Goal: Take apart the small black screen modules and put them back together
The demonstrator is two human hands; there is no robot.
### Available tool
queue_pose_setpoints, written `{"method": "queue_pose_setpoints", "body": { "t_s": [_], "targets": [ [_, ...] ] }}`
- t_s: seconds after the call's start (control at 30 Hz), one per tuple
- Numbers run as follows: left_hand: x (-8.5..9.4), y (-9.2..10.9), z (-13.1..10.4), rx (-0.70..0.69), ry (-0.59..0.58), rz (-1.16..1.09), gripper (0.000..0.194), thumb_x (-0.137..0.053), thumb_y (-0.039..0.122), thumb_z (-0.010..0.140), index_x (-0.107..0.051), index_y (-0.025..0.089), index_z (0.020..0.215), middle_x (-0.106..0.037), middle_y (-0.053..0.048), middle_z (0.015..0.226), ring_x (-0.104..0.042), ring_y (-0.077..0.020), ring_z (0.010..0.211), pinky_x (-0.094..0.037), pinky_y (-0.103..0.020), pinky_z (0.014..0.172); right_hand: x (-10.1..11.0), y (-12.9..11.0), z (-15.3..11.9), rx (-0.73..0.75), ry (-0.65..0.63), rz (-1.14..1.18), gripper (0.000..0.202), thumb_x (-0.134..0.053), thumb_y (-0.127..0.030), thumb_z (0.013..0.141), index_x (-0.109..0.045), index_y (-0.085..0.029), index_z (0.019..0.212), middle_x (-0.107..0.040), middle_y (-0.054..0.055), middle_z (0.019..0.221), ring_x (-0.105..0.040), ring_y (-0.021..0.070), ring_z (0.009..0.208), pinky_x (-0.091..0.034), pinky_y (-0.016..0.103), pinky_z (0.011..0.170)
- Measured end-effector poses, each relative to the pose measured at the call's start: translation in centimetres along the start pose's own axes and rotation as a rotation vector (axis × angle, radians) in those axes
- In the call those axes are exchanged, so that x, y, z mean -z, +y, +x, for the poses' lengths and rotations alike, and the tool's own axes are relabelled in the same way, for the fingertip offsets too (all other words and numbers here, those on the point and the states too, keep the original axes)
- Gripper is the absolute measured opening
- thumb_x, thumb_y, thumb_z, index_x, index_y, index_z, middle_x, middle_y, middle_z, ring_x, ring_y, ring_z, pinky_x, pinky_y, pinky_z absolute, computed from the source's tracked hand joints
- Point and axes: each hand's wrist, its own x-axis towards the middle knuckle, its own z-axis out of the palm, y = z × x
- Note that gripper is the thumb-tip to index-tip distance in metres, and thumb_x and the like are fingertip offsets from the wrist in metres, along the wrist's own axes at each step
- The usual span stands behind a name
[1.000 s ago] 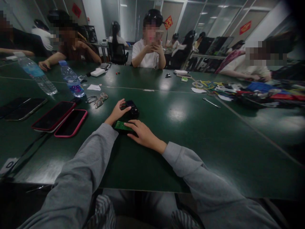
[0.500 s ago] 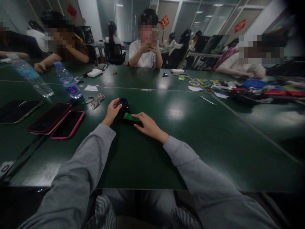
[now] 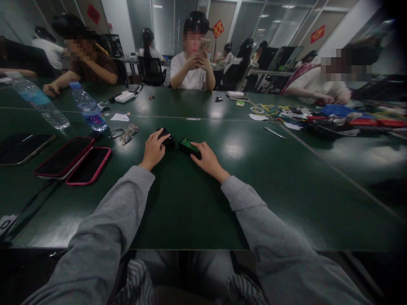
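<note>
My left hand (image 3: 153,149) lies over a black casing (image 3: 169,140) on the green table, fingers bent across its top and left side. Part of that casing is hidden beneath the fingers. Just to its right, a green circuit board (image 3: 190,145) sits in a black shell. My right hand (image 3: 208,159) grips the shell's right end, with a finger on the board and the thumb along the near side. A small gap separates the casing from the board.
Eyeglasses (image 3: 127,136), a water bottle (image 3: 90,112) and a pink-edged phone (image 3: 90,166) lie or stand to the left. Tweezers (image 3: 275,132) lie at right, before a pile of cables and tools (image 3: 337,116). A person (image 3: 192,70) sits opposite.
My right hand has moved right and slightly away from me with the circuit board, opening a gap to the black casing. My left hand has shifted right, further over the casing.
</note>
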Motion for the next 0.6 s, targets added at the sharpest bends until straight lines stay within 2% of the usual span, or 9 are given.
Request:
{"method": "queue_pose_setpoints", "body": {
  "t_s": [0.13, 0.3, 0.5, 0.6],
  "targets": [
    [-0.27, -0.06, -0.09, -0.053, -0.077, 0.099, 0.053, -0.050, 0.006, 0.081, -0.066, 0.029, 0.127, -0.053, -0.004, 0.146, -0.035, -0.0311, 0.143, -0.021, -0.060, 0.120, -0.07, 0.08, -0.01, 0.014, -0.005, 0.017, 0.054, -0.055, -0.033, 0.091, -0.045, -0.021, 0.142, -0.053, 0.013, 0.119, -0.058, 0.0264, 0.108, -0.052, 0.046, 0.094],
    [-0.32, -0.54, 0.15, -0.093, -0.083, 0.269, 0.047, -0.043, 0.011, 0.089, -0.064, 0.027, 0.127, -0.056, -0.003, 0.144, -0.041, -0.0255, 0.140, -0.033, -0.056, 0.116, -0.63, 0.39, -0.02, -0.017, 0.068, 0.017, 0.064, -0.055, -0.034, 0.090, -0.034, -0.014, 0.146, -0.049, 0.017, 0.130, -0.052, 0.0303, 0.123, -0.047, 0.049, 0.105],
    [-0.03, -0.81, 0.44, -0.144, -0.017, 0.257, 0.040, -0.042, 0.009, 0.087, -0.069, 0.023, 0.113, -0.065, -0.004, 0.133, -0.050, -0.0233, 0.133, -0.038, -0.051, 0.115, -0.67, 0.66, 0.09, -0.062, 0.072, 0.037, 0.053, -0.057, -0.038, 0.088, -0.045, -0.015, 0.134, -0.054, 0.016, 0.125, -0.059, 0.0293, 0.112, -0.052, 0.047, 0.097],
    [0.16, -0.87, 0.49, -0.132, 0.036, 0.189, 0.036, -0.040, 0.009, 0.087, -0.071, 0.022, 0.100, -0.069, -0.004, 0.124, -0.054, -0.0216, 0.127, -0.040, -0.048, 0.114, -0.68, 0.97, 0.12, -0.119, 0.128, 0.038, 0.052, -0.059, -0.037, 0.086, -0.047, -0.012, 0.131, -0.054, 0.018, 0.124, -0.058, 0.0302, 0.114, -0.051, 0.047, 0.098]
  ]
}}
